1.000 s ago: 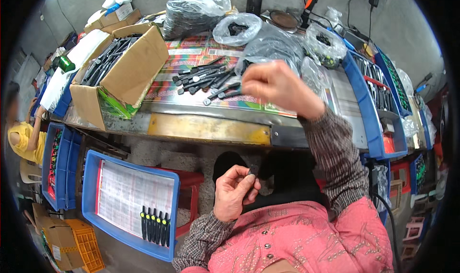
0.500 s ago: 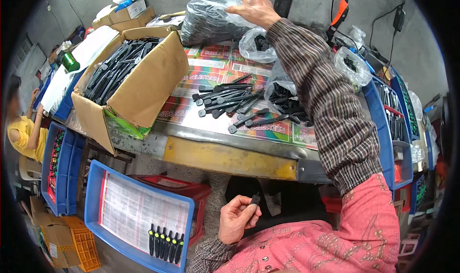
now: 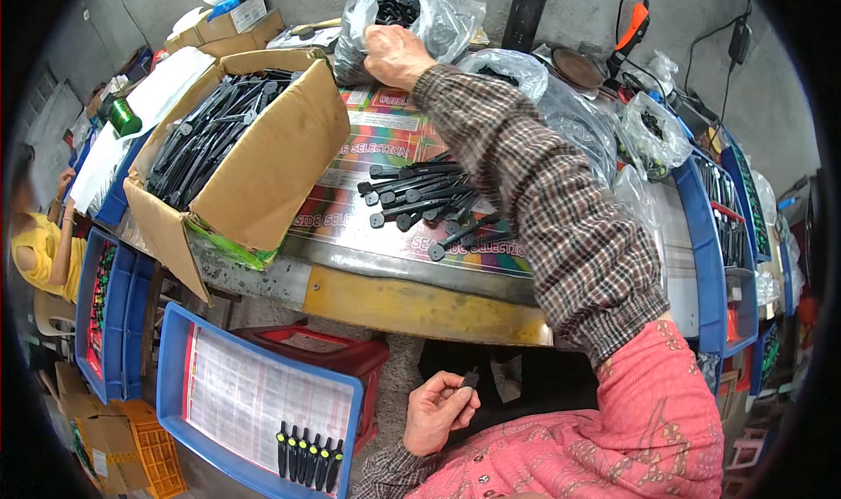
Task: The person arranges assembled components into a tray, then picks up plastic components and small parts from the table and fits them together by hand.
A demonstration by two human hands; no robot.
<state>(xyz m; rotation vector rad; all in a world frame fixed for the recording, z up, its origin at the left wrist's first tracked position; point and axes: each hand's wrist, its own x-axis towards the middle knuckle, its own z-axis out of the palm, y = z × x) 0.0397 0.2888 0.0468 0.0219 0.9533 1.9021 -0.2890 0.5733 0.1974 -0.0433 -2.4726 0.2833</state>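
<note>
My left hand (image 3: 441, 416), low and near my body, pinches a small black plastic piece (image 3: 471, 378) between thumb and fingers; its exact kind is too small to tell. At the back of the table my right hand (image 3: 396, 56) grips the side of a clear plastic bag (image 3: 455, 17), fingers curled against it. Through the bag's open mouth show small black parts (image 3: 399, 6). Long black plastic pieces with rounded ends (image 3: 412, 192) lie in a loose pile on the table in front of it, partly hidden by my right sleeve.
A cardboard box (image 3: 276, 153) full of long black pieces stands left. A blue tray (image 3: 254, 346) beside me holds a row of black pieces with yellow-green dots. More plastic bags (image 3: 517, 65), a black cylinder (image 3: 528, 8) and blue bins (image 3: 710, 236) stand right. Another person (image 3: 48, 245) works far left.
My right hand has moved left and down along the bag, whose mouth now faces me and shows the parts inside. My left hand has barely moved and keeps its black piece.
</note>
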